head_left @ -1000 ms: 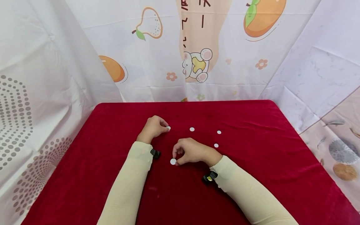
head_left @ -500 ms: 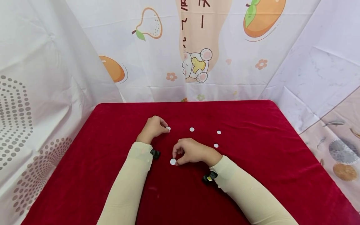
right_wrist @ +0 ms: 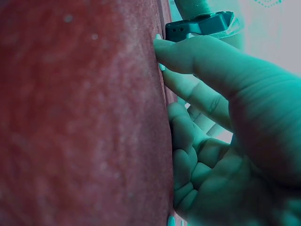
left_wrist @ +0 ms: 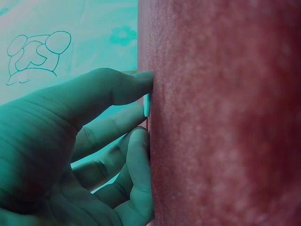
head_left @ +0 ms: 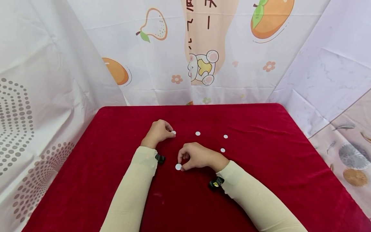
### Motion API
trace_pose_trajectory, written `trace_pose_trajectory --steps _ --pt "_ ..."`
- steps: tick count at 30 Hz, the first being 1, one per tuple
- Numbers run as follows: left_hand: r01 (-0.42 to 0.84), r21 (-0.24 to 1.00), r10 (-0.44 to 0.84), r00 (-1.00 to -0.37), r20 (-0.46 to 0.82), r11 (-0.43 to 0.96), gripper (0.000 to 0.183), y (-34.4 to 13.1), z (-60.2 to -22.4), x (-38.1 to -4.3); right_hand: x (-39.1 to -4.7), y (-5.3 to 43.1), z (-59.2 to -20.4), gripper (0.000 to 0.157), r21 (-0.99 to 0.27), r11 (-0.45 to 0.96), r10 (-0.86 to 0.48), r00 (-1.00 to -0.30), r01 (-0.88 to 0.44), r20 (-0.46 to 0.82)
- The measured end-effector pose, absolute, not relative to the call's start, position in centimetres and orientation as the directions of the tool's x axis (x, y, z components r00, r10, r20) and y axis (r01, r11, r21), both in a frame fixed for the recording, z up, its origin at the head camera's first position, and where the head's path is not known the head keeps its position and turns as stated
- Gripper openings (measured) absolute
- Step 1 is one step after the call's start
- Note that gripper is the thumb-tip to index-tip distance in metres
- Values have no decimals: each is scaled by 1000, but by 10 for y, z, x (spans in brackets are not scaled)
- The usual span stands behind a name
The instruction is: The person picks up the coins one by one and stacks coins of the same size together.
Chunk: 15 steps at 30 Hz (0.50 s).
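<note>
In the head view my left hand [head_left: 158, 130] pinches a small flat white disc [head_left: 174, 132] between thumb and index finger, low at the red cloth. The left wrist view shows that disc edge-on as a thin sliver [left_wrist: 146, 105] between the fingertips. Nearer the front, my right hand [head_left: 197, 156] has thumb and index finger at the edge of another white disc [head_left: 178, 167], its other fingers curled in. Parts of this disc's edge show around the thumb tip in the right wrist view. Three more white discs lie on the cloth: one back centre [head_left: 198, 133] and two farther right [head_left: 225, 136].
A red velvety cloth [head_left: 261, 135] covers the table. Black wrist devices [head_left: 160, 158] sit under both cream sleeves [head_left: 130, 187]. White printed curtains [head_left: 162, 64] hang behind the table and along both sides.
</note>
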State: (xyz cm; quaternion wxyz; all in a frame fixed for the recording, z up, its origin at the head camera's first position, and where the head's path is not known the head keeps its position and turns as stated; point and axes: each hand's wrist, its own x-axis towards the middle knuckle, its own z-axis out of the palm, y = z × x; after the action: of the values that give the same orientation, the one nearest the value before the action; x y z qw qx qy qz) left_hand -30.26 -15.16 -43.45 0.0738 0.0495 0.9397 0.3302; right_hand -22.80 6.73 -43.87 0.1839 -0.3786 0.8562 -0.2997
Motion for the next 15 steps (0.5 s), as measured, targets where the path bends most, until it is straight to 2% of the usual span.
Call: trace_pose_trajectory --steps 15 --pt "97 606 184 -979 -83 790 14 -152 -434 -302 -228 68 -439 15 -652 538 -755 -649 -535 -91"
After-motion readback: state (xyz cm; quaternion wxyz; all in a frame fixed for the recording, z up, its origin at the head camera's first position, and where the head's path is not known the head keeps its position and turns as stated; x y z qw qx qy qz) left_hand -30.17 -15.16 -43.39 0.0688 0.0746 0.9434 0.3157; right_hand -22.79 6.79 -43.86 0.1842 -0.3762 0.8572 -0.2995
